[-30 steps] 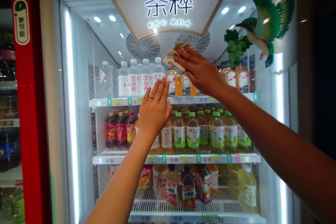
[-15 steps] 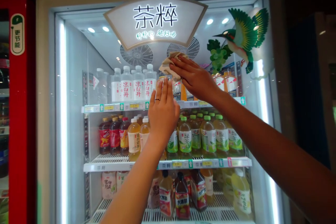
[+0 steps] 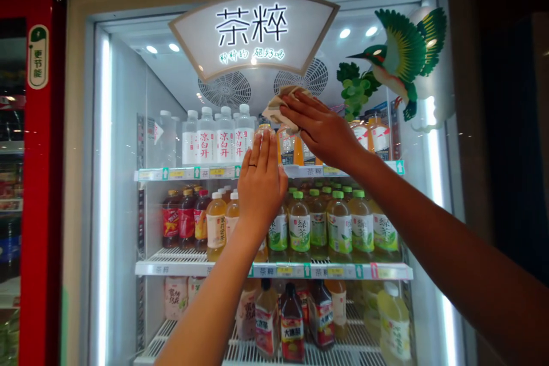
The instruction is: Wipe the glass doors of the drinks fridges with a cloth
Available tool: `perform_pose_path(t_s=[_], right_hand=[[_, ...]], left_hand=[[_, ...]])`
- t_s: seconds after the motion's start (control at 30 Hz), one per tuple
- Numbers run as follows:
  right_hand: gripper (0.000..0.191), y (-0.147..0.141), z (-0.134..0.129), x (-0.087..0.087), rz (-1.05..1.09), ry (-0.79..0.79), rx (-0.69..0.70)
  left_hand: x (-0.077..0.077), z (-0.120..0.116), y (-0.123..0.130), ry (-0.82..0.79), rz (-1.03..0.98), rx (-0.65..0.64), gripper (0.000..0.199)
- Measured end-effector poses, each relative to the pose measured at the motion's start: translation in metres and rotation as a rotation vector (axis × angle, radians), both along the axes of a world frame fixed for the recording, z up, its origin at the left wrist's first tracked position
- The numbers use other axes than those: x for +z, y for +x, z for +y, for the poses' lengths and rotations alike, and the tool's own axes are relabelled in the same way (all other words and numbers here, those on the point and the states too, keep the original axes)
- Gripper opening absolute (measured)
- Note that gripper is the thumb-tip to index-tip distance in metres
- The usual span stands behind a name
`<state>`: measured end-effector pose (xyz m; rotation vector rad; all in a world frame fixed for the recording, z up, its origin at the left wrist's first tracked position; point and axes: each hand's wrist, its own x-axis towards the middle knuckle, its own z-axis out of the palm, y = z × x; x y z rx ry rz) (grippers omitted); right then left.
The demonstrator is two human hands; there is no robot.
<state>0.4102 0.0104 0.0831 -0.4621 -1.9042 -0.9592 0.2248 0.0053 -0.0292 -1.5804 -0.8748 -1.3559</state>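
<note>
A glass-fronted drinks cooler [image 3: 76,183] fills the view. My right hand [image 3: 326,128] presses a crumpled beige cloth [image 3: 278,110] to the glass below the fan-shaped sign [image 3: 257,34], fingers stretched over the cloth. Lower and to the left, my left hand [image 3: 262,180] lies flat against the glass, palm toward it, with a ring on one finger and nothing held. Its fingertips are near the cloth but apart from it. Part of the cloth is hidden under the right fingers.
Behind the glass, shelves hold clear water bottles [image 3: 225,136], green-capped tea bottles [image 3: 299,223] and dark bottles [image 3: 292,323]. A bird decal [image 3: 401,63] is at the upper right. A red cooler [image 3: 40,183] stands at the left.
My left hand has shifted slightly left, away from the cloth. My right hand and the cloth have moved a little to the right. The view has shifted slightly.
</note>
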Motion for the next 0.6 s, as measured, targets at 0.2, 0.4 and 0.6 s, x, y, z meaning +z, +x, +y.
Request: perform_pose_path(t_s=[0.2, 0.4, 0.6], right_hand=[[0.059, 0.026, -0.005, -0.006, -0.028, 0.009, -0.025], [0.069, 0.015, 0.001, 0.006, 0.045, 0.037, -0.009], [0.064, 0.027, -0.003, -0.009, -0.005, 0.015, -0.011]], left_hand=[[-0.001, -0.001, 0.001, -0.011, -0.005, -0.002, 0.078], [-0.002, 0.001, 0.001, 0.001, -0.013, -0.022, 0.083], [-0.001, -0.001, 0.002, -0.024, -0.024, -0.02, 0.079]])
